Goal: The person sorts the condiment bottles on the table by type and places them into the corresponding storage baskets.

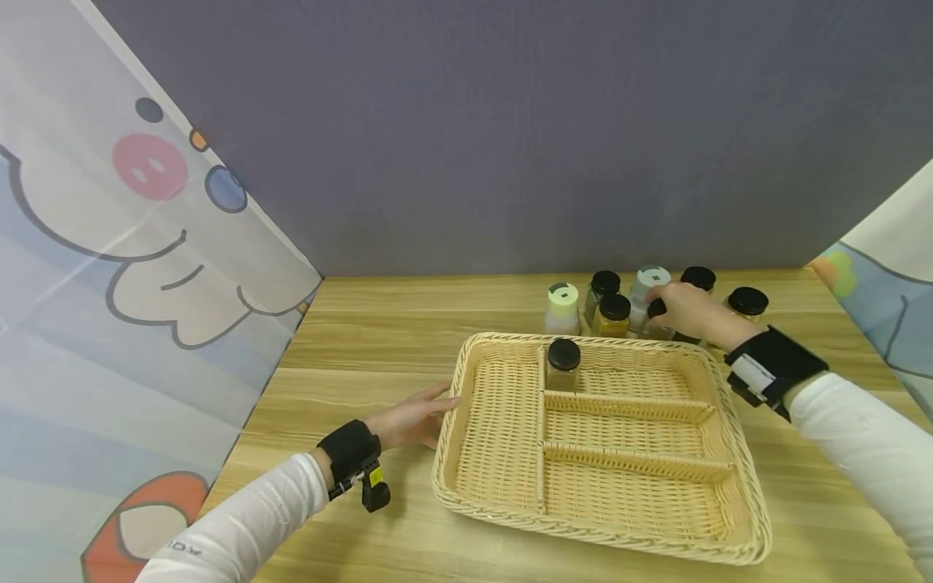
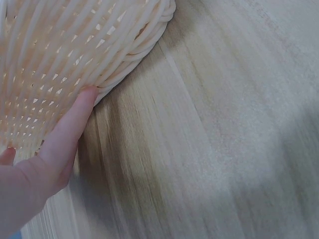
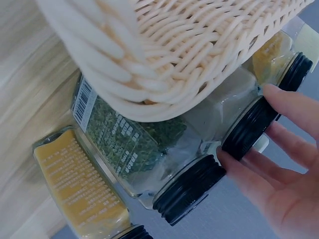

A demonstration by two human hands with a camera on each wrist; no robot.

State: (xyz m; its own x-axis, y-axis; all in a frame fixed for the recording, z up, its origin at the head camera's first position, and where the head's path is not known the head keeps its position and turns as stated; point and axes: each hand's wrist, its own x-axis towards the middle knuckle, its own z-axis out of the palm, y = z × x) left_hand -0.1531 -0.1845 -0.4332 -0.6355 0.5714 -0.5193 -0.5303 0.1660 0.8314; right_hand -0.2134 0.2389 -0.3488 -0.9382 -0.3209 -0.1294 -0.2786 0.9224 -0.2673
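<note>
A wicker basket (image 1: 752, 502) with dividers sits on the wooden table. Straight fingers of my left hand (image 1: 414, 418) touch its left outer side, also seen in the left wrist view. Behind the basket, my right hand (image 1: 691, 311) pinches the black lid (image 3: 247, 128) of a clear spice jar between thumb and fingers; the basket hides part of this jar. Beside it in the right wrist view are a jar of dried green herbs (image 3: 124, 132) and a jar of yellow powder (image 3: 79, 184). One black-lidded jar (image 1: 563, 366) stands inside the basket, in the back compartment right of the long divider.
Behind the basket stand a yellow-green-lidded bottle (image 1: 562, 308), a white-lidded bottle (image 1: 651, 279) and several black-lidded jars, one with orange-yellow contents (image 1: 612, 316). Another jar (image 1: 747, 302) is at the right. A grey wall (image 1: 510, 146) rises behind the table.
</note>
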